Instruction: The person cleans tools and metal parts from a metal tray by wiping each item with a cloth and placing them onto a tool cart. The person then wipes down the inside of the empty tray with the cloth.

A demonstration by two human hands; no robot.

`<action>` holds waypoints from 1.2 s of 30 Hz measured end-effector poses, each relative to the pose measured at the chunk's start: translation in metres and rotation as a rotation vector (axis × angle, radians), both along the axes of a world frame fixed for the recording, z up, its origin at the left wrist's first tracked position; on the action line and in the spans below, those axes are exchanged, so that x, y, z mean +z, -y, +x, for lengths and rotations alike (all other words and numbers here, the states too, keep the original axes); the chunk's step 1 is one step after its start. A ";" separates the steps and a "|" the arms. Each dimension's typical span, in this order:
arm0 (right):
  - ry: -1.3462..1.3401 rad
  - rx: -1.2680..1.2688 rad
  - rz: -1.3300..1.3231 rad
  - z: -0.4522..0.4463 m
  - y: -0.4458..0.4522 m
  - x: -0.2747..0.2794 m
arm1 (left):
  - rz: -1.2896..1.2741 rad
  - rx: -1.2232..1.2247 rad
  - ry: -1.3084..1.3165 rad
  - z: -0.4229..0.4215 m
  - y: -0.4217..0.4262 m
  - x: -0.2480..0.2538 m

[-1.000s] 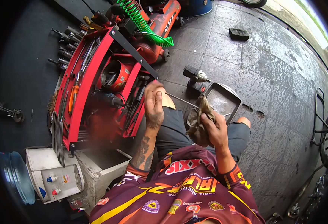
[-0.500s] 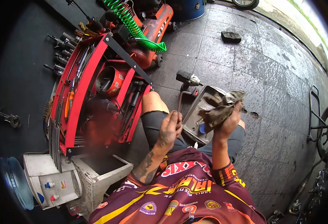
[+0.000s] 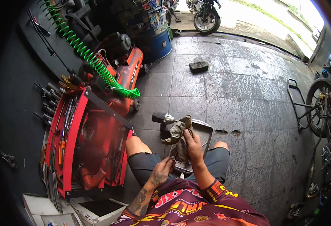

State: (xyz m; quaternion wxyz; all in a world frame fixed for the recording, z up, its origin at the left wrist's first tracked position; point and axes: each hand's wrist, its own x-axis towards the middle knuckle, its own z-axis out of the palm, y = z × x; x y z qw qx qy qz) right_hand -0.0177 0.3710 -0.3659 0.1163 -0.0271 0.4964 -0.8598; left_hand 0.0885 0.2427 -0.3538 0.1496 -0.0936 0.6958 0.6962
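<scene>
My right hand [image 3: 194,147] grips a crumpled, dirty rag [image 3: 179,132] in front of my knees. Close below it on the left, my left hand [image 3: 160,172] is closed in a pinch on a thin rod, mostly hidden by the fingers and the rag. Both hands are over a metal tray [image 3: 203,132] on the floor between my legs; the hands and rag cover much of it. Just beyond the rag lies a cordless impact wrench [image 3: 163,117], its lower part in shadow.
On the left stands a red tool cart [image 3: 75,147] with wrenches and an orange-handled screwdriver [image 3: 62,150]. Behind it are a red air compressor [image 3: 129,71] and a green coiled hose [image 3: 111,80]. A dark block [image 3: 199,67] lies on the tiles. At right is a wheel [image 3: 319,107].
The view has tilted up, showing more floor and a motorcycle wheel outside. My hands have come together, and the rag now hangs by the left hand's rod.
</scene>
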 end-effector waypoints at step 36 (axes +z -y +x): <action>-0.771 0.371 0.737 0.047 -0.028 -0.020 | -0.789 -0.413 -0.627 -0.027 0.049 0.041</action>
